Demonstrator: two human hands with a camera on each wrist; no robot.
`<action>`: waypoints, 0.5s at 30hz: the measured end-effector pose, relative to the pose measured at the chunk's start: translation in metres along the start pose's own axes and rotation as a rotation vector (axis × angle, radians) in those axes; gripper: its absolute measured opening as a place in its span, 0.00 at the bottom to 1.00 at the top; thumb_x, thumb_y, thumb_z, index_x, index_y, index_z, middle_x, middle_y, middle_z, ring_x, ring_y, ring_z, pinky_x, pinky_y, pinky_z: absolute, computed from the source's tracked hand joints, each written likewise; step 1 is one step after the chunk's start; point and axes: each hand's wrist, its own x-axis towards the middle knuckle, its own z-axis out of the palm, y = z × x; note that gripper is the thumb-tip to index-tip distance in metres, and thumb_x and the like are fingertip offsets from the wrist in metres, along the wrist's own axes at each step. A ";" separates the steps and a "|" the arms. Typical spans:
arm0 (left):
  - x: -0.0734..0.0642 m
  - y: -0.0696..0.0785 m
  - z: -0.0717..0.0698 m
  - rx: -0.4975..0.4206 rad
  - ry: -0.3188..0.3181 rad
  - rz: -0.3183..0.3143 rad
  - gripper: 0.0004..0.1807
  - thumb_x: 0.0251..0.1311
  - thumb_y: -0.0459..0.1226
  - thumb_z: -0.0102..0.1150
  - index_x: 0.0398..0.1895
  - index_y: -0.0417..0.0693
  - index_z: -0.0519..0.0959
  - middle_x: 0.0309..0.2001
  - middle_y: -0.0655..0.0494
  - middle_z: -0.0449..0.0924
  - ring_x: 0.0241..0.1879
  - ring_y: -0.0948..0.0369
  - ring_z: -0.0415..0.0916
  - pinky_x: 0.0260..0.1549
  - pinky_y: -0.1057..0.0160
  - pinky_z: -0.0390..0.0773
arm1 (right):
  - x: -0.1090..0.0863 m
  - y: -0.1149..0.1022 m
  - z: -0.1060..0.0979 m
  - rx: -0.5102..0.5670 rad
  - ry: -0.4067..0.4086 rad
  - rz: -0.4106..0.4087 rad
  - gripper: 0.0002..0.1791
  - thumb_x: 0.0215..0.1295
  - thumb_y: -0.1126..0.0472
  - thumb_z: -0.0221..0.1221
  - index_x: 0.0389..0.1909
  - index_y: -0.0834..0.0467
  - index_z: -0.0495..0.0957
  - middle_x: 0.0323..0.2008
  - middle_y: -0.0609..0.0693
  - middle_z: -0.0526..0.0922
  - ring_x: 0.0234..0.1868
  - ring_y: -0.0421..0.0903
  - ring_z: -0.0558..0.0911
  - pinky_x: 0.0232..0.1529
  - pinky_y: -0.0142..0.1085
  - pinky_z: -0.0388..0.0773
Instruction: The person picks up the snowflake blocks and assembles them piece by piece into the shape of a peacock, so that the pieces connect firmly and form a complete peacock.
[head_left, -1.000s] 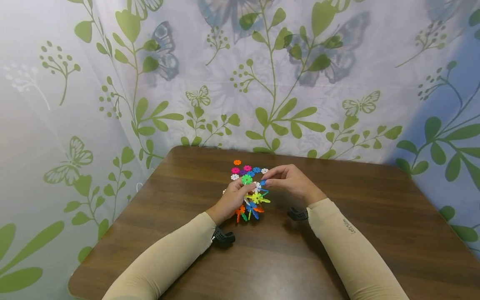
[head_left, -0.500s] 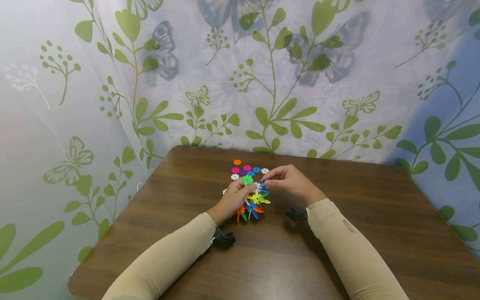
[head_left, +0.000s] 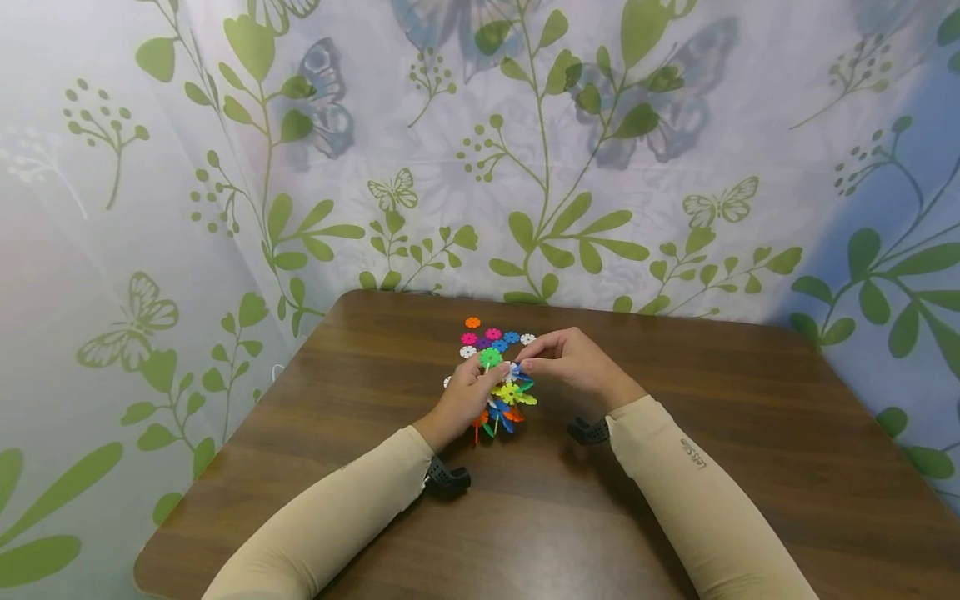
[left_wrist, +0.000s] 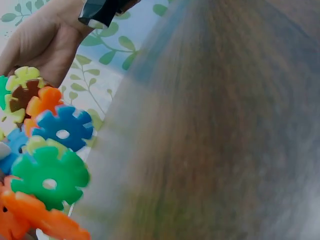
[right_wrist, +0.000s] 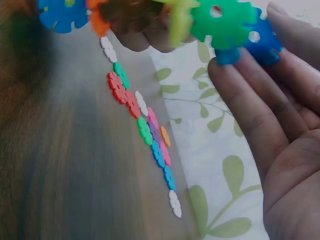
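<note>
A cluster of interlocked plastic flower discs (head_left: 511, 393) in yellow, blue, orange, green and white is held up over the table by my left hand (head_left: 463, 398), thumb across its front. In the left wrist view, a green disc (left_wrist: 67, 172) and an orange disc (left_wrist: 45, 102) stick out from it. My right hand (head_left: 581, 367) is at the cluster's right side, pinching a blue flower disc (right_wrist: 267, 45) between thumb and fingers. That disc sits right against a green disc (right_wrist: 227, 22) of the cluster. Part of the cluster is hidden behind my left hand.
Loose flower discs lie on the brown table (head_left: 720, 467) beyond my hands, among them an orange one (head_left: 472, 322), a purple one (head_left: 483, 342) and a white one (head_left: 528, 339). A cloth (head_left: 645, 208) printed with leaves and butterflies hangs behind the table.
The blue disc in my right hand has come in closer against the cluster, and the right hand has shifted slightly left. My left hand keeps its grip.
</note>
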 end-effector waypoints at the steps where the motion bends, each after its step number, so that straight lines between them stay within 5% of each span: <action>1: 0.001 0.000 0.001 -0.026 0.010 -0.008 0.17 0.80 0.47 0.57 0.43 0.40 0.77 0.31 0.53 0.74 0.31 0.58 0.72 0.31 0.63 0.75 | 0.001 -0.001 0.000 0.002 0.013 0.002 0.07 0.72 0.59 0.69 0.45 0.58 0.90 0.43 0.53 0.90 0.44 0.54 0.88 0.50 0.51 0.84; 9: 0.007 -0.001 0.003 -0.259 0.086 -0.143 0.16 0.80 0.46 0.56 0.45 0.40 0.75 0.35 0.53 0.74 0.34 0.59 0.73 0.35 0.65 0.76 | 0.006 0.015 0.000 0.069 0.194 0.060 0.21 0.82 0.53 0.58 0.60 0.66 0.82 0.56 0.60 0.84 0.51 0.65 0.85 0.59 0.59 0.78; 15: 0.012 -0.005 -0.004 -0.428 0.149 -0.241 0.17 0.78 0.41 0.57 0.56 0.36 0.72 0.55 0.46 0.73 0.54 0.54 0.72 0.54 0.59 0.75 | 0.004 0.040 -0.008 -0.147 0.285 0.203 0.24 0.80 0.50 0.60 0.66 0.62 0.79 0.60 0.57 0.82 0.59 0.60 0.81 0.62 0.55 0.75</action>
